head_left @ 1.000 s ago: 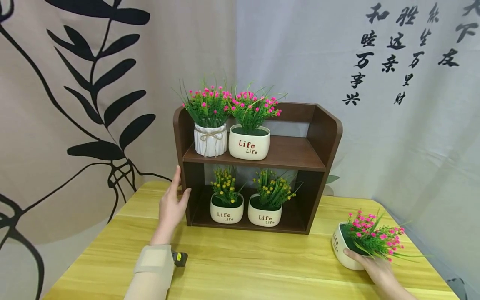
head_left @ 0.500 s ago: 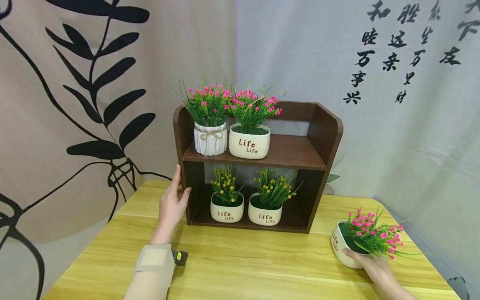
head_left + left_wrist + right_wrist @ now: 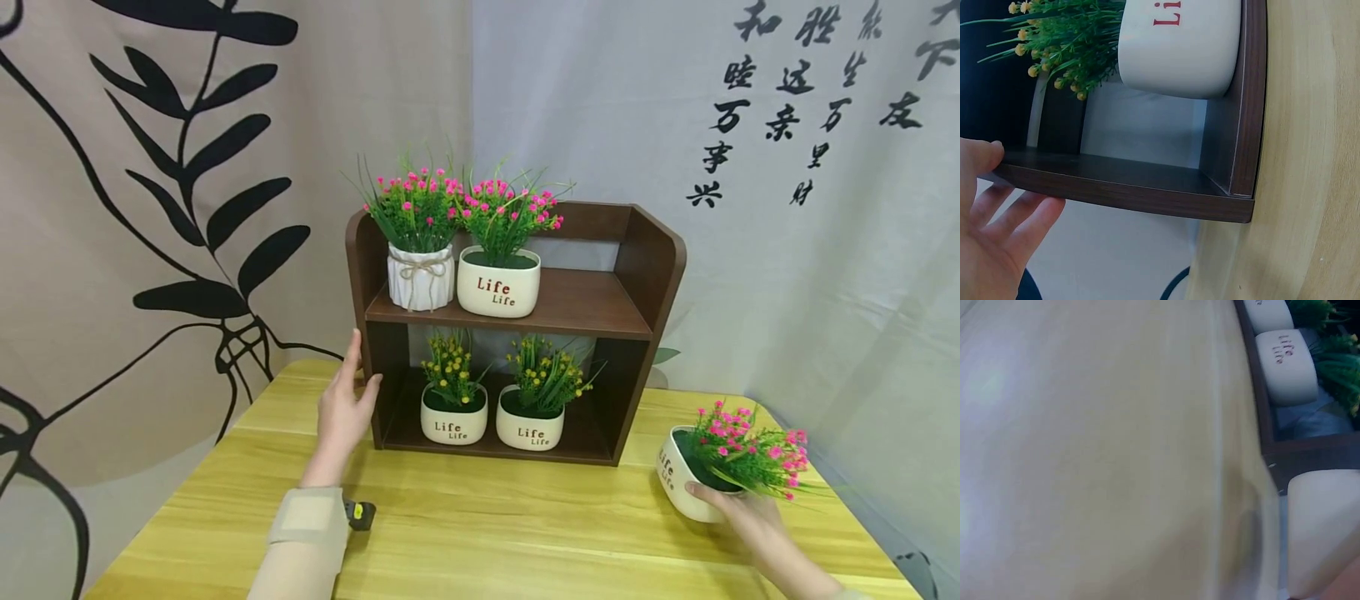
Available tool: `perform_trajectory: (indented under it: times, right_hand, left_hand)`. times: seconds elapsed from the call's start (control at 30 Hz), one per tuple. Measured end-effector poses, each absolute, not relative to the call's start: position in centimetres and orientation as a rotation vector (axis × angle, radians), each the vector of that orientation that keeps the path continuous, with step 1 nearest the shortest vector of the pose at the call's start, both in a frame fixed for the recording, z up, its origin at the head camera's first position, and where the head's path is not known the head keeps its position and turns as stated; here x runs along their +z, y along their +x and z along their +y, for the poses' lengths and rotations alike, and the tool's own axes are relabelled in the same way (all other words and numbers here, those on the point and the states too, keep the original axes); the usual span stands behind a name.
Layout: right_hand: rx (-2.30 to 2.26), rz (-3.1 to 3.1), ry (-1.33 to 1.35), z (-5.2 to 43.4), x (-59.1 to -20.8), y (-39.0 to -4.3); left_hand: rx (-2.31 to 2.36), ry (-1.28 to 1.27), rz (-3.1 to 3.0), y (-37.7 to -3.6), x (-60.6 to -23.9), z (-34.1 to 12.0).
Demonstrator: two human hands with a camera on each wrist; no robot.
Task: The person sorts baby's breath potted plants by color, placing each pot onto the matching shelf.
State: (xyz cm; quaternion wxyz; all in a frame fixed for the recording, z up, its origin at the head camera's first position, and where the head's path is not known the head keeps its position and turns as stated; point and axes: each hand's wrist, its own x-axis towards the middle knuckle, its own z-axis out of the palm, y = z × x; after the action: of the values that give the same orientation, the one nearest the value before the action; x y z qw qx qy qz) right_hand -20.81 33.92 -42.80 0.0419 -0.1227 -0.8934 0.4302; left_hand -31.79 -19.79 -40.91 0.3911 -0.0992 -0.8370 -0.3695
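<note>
My left hand (image 3: 343,421) holds the left side panel of a dark brown two-tier shelf (image 3: 585,304). In the left wrist view the thumb lies inside the panel (image 3: 1129,197) and the fingers outside it. At the right of the table, my right hand (image 3: 752,518) grips a cream pot (image 3: 678,483) of pink flowers, thumb near the rim; its other fingers are hidden. The pot tilts to the right. At the right wrist view's lower right corner, this pot (image 3: 1322,519) shows with part of the hand.
On the upper shelf stand a white pleated pot (image 3: 420,283) with twine and a cream "Life" pot (image 3: 498,287), both with pink flowers. Below are two cream pots with yellow flowers, a left one (image 3: 452,423) and a right one (image 3: 529,427). Curtains hang behind the wooden table (image 3: 480,533).
My right hand has raised the pink-flowered pot a little, with a slight shift left. The left hand and the shelf have stayed put.
</note>
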Motion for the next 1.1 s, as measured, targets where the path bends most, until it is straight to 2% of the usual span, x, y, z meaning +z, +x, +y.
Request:
perform_trajectory:
  times: [0.67,1.1]
  right_hand:
    - [1.273,-2.890,-0.283,29.7,-35.6,-20.2]
    - [1.259,-2.871,-0.060,28.0,-32.4,-19.6]
  left_hand:
    - [-0.940,-0.257,-2.136,-31.8,-41.0,-19.7]
    - [-0.961,-0.237,-2.150,-31.8,-40.9,-19.8]
